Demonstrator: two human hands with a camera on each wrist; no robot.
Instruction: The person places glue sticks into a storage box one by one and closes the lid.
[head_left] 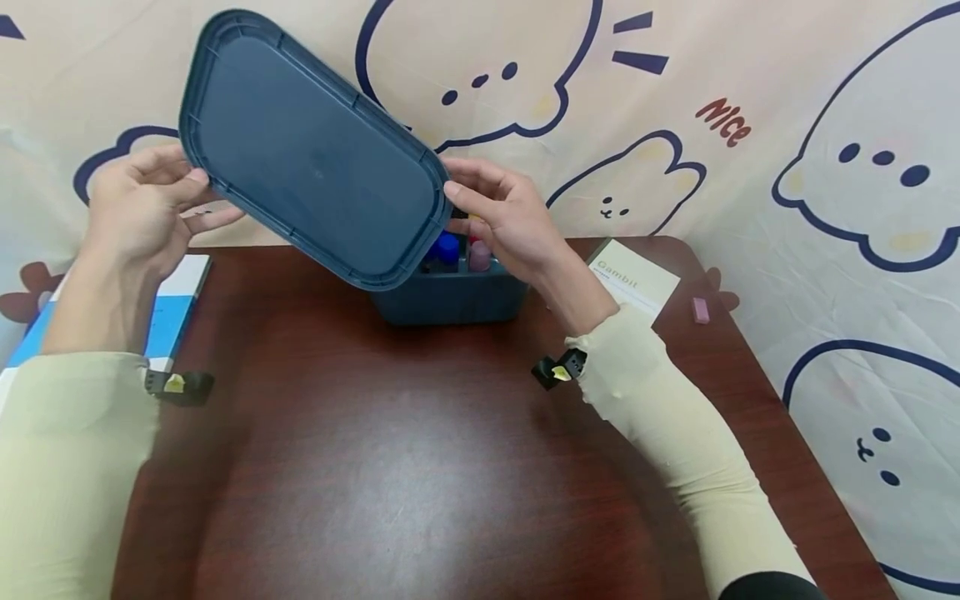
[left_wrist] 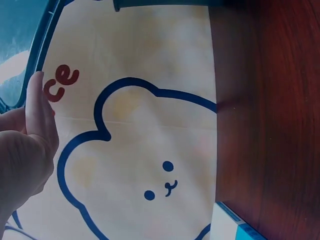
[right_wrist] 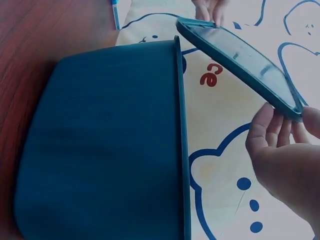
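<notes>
A dark blue rounded rectangular lid (head_left: 318, 158) is held up and tilted in the head view, its rimmed side facing the camera. My left hand (head_left: 142, 200) pinches its left edge between thumb and fingers. At the lower right end, my right hand (head_left: 517, 212) grips the rim with the thumb on the near face. Below and partly behind the lid stands a matching blue box (head_left: 453, 300), uncovered. Inside it show a blue-capped item (head_left: 447, 247) and a pinkish one (head_left: 479, 256); the lid hides the rest. The right wrist view shows the box wall (right_wrist: 110, 140) below the raised lid (right_wrist: 240, 70).
Left on the brown table (head_left: 405, 450) lies a blue and white book or box (head_left: 174, 312), partly behind the left arm. A pale "Gambit" notebook (head_left: 637, 279) and a small pink block (head_left: 701, 310) lie on the right. A cartoon-printed cloth (head_left: 750, 50) hangs behind.
</notes>
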